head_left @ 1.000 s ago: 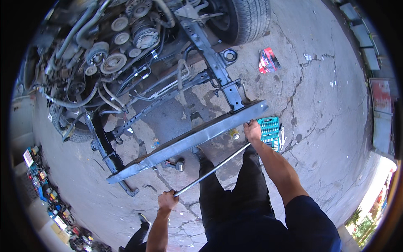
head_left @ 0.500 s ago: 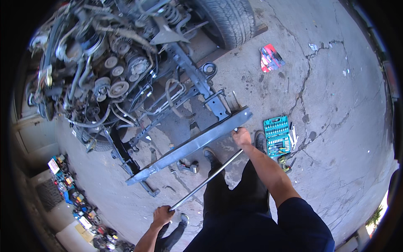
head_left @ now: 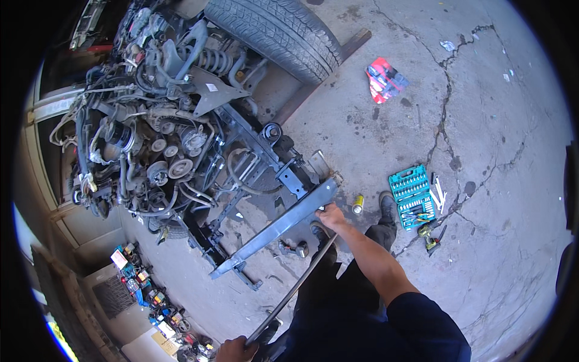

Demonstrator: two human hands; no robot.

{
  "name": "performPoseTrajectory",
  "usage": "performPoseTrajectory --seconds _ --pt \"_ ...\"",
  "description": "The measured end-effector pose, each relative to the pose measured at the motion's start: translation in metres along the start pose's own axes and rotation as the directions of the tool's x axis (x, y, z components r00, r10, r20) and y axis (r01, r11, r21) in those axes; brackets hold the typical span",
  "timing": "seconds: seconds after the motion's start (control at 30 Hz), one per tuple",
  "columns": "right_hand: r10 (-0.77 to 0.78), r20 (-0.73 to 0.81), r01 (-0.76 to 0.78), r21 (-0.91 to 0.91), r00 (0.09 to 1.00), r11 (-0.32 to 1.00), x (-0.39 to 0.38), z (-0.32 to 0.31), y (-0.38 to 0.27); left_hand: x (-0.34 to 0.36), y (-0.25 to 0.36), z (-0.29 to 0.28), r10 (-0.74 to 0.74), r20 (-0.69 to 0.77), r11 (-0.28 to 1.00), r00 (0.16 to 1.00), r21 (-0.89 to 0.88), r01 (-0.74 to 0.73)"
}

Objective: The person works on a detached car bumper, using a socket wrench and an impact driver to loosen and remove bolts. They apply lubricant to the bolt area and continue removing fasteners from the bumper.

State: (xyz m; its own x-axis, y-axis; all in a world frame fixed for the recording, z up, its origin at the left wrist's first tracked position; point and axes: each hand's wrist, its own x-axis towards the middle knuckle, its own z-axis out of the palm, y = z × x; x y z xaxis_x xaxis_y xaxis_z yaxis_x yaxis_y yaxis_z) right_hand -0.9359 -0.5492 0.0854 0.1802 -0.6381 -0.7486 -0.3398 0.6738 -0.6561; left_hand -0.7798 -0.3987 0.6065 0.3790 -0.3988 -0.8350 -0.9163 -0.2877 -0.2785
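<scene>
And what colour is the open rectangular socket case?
The socket case is teal, clearest in the head view.

Fisheye view from the head of the person point(head_left: 374, 329) I'm watching, facing steeply down from standing height: legs point(head_left: 316, 292) below, vehicle front point(head_left: 180, 168) upper left, concrete floor point(head_left: 506, 199) around, edges bowing outward.

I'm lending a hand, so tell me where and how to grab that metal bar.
Probably grip the metal bar mid-shaft, from the wearer's left: it slants bare and straight there, clear of the left hand, with a leg on its right.
</scene>
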Motion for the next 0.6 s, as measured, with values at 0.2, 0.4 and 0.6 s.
performPoseTrajectory --seconds 0.2,0.4,0.6 --pt "0.098 -0.124 -0.112 -0.114 0.987 0.987 -0.011 0.009 -0.003 0.116 -0.096 0.057 -0.062 -0.096 0.988 0.993 0.133 0.074" --pt "-0.017 -0.274 -0.034 -0.183 0.962 0.983 -0.020 0.010 -0.014 0.212 -0.178 0.142 0.181 -0.207 0.980 0.962 0.118 -0.159" --pt "-0.027 -0.377 -0.097 -0.306 0.926 0.947 -0.018 0.011 -0.007 0.374 -0.215 0.229 0.448 -0.334 0.882 0.829 0.015 -0.471"
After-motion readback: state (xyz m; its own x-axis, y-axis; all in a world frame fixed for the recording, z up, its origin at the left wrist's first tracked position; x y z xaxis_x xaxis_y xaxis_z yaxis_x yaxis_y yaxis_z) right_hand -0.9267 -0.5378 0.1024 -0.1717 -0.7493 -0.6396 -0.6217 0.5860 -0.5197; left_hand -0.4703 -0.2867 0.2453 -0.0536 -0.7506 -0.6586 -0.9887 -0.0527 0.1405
